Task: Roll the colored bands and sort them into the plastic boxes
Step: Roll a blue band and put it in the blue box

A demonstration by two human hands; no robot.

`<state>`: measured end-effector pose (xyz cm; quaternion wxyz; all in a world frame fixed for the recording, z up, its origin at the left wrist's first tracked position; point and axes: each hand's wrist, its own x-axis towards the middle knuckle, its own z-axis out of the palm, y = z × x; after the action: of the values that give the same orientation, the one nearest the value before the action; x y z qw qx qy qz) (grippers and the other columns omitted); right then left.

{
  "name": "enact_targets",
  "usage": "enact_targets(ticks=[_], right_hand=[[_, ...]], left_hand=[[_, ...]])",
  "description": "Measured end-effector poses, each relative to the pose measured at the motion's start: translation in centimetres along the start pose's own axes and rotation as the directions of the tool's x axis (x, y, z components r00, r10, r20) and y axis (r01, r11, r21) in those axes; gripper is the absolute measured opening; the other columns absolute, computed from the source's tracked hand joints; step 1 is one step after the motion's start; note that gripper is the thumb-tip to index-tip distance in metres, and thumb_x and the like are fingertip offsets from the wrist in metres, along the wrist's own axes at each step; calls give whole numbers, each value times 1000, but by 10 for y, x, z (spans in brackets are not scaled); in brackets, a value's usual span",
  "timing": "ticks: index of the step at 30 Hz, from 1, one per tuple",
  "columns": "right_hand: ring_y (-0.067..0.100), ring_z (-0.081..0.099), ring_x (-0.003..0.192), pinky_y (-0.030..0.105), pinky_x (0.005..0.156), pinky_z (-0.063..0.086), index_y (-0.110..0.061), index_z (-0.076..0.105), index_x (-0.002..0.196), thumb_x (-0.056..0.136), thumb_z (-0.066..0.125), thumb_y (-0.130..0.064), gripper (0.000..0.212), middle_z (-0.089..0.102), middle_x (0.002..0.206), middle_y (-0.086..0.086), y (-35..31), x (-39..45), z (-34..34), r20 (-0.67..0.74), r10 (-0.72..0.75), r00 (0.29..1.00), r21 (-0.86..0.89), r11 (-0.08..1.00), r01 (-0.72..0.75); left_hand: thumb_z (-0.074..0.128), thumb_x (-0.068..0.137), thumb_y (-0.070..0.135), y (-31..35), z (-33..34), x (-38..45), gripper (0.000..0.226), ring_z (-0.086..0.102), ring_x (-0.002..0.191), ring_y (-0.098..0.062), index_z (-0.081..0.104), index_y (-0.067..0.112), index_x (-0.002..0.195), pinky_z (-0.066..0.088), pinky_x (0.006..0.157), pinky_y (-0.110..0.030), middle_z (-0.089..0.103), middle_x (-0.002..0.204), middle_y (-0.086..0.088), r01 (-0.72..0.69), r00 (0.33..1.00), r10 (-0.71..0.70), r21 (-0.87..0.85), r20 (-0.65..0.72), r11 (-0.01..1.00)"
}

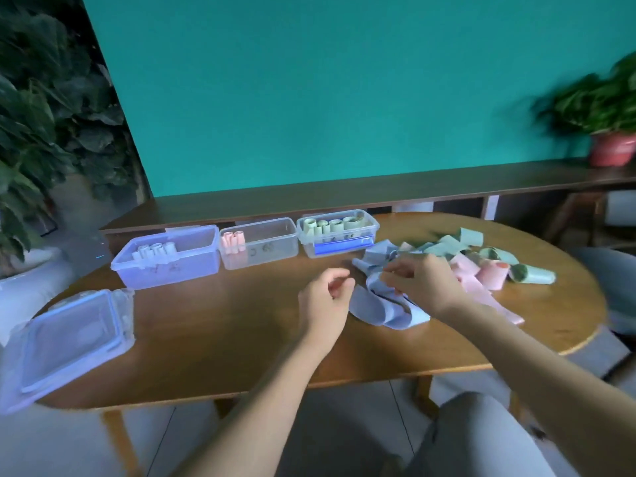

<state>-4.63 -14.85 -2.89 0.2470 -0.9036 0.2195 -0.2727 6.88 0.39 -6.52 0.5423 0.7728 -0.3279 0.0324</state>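
Observation:
A loose light-blue band (pixel 380 309) lies on the wooden table (pixel 223 325) in front of me. My right hand (pixel 421 284) pinches its upper end. My left hand (pixel 327 297) hovers just left of the band with fingers curled, and I cannot tell whether it touches the band. Behind stand three open plastic boxes: a left box (pixel 165 258) with pale-blue rolls, a middle box (pixel 260 242) with pink rolls, a right box (pixel 339 232) with green rolls. A pile of unrolled green, pink and blue bands (pixel 481 263) lies at the right.
A clear box lid (pixel 67 342) rests at the table's left front edge. A wooden shelf (pixel 378 191) runs behind the table under a teal wall. Potted plants stand at the far left (pixel 41 132) and on the shelf at the right (pixel 605 122).

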Motion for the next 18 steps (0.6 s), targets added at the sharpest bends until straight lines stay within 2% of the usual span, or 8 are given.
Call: enact_targets(ticks=[4,6,8,10,12,15,18], right_hand=[[21,64,63,37,63,57,-19,76,80,89,72,-27,13,71,68,-2,43,-21,-20,-56,127,990,5,992,-127],[18,67,67,43,69,59,-24,75,79,88,74,-30,11,72,68,-8,56,-31,-25,-32,149,988,26,989,-148],[13,66,71,41,73,58,-23,77,83,87,76,-30,9,72,73,-9,60,-39,-26,11,144,990,45,989,-144],[11,63,72,33,72,55,-22,77,89,88,76,-33,11,72,78,-7,62,-45,-24,36,138,990,37,990,-139],[12,63,71,29,69,52,-21,76,92,89,75,-34,13,72,81,-3,61,-48,-20,65,140,988,54,988,-144],[17,62,67,34,68,54,-19,75,92,88,76,-34,16,71,77,1,63,-48,-8,104,153,983,134,977,-166],[9,62,74,27,68,49,-25,78,96,86,76,-41,19,70,79,-8,64,-45,3,109,162,981,119,977,-175]], left_hand=[[74,89,33,18,31,-14,22,64,84,0,73,24,109,43,68,-4,72,92,11,0,998,1,-14,68,1000],[78,83,41,22,42,-19,31,65,85,-2,71,28,109,49,73,-12,71,93,12,25,992,-28,32,122,999],[79,78,43,21,50,-22,40,66,90,-7,69,32,115,56,79,-26,72,96,12,60,984,-80,127,159,990],[76,80,36,21,53,-24,40,66,93,-12,67,33,119,59,79,-32,72,98,11,86,985,-112,191,131,978],[72,84,32,24,53,-25,33,66,91,-15,67,32,116,58,75,-32,71,96,10,82,993,-97,210,64,974],[66,89,29,31,53,-24,24,59,92,-19,67,28,113,50,74,-30,69,100,4,89,996,-89,209,-9,974],[64,92,28,30,55,-17,21,58,96,-18,71,25,112,51,81,-31,70,104,3,119,993,-116,167,-28,979]])
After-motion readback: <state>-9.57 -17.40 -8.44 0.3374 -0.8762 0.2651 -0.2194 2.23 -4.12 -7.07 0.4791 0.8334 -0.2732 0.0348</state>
